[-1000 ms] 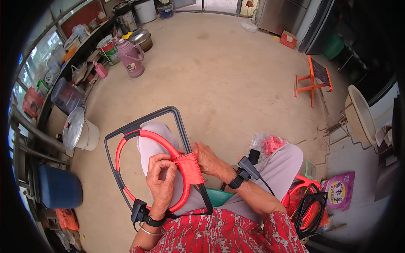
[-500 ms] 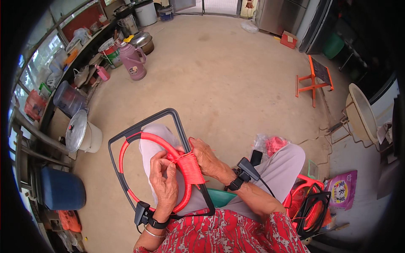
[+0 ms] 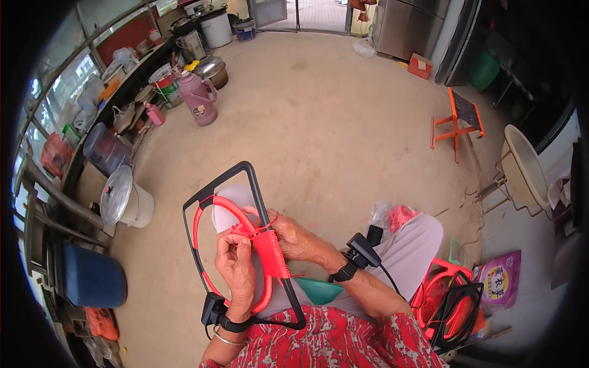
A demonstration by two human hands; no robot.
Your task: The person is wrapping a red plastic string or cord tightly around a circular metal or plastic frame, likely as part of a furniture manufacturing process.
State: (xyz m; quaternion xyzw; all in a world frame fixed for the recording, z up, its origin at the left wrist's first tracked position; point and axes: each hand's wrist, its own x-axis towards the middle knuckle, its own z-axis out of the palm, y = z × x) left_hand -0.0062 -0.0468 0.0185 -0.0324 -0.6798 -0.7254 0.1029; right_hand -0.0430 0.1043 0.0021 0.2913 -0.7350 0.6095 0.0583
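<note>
Currently my left hand pinches the red cord taut; my right hand grips the black frame beside the woven red band, steadying it on my lap; red hoop sits inside the frame.
</note>
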